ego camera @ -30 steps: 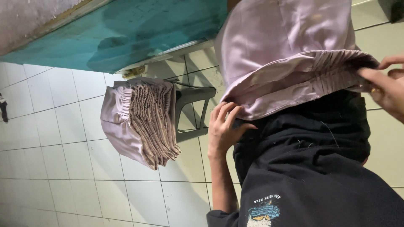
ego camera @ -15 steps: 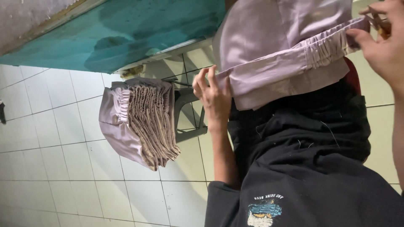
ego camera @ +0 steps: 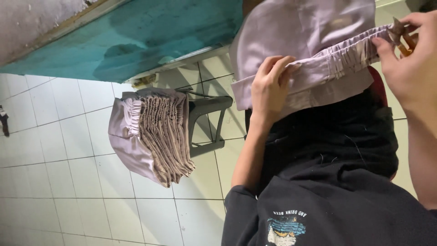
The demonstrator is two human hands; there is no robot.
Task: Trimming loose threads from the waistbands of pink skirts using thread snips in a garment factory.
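A lilac garment [ego camera: 309,32] with a gathered elastic waistband [ego camera: 350,54] is spread over my lap, above my black shirt [ego camera: 327,200]. My left hand [ego camera: 269,89] pinches the smooth stretch of the waistband, fingers curled over its edge. At the far right, my right hand [ego camera: 407,57] holds the gathered end of the band taut. A small brownish tool [ego camera: 403,34] sits between its fingers, and I cannot tell what kind it is.
A stack of several folded lilac garments [ego camera: 152,132] lies on a grey plastic stool [ego camera: 207,114] to my left. White floor tiles [ego camera: 59,168] surround it. A teal painted wall base [ego camera: 150,36] runs behind. A dark object [ego camera: 3,120] sits at the far left edge.
My left hand rose from beneath the garment and gripped the waistband. My right hand moved up and outward, pulling the band straight between both hands.
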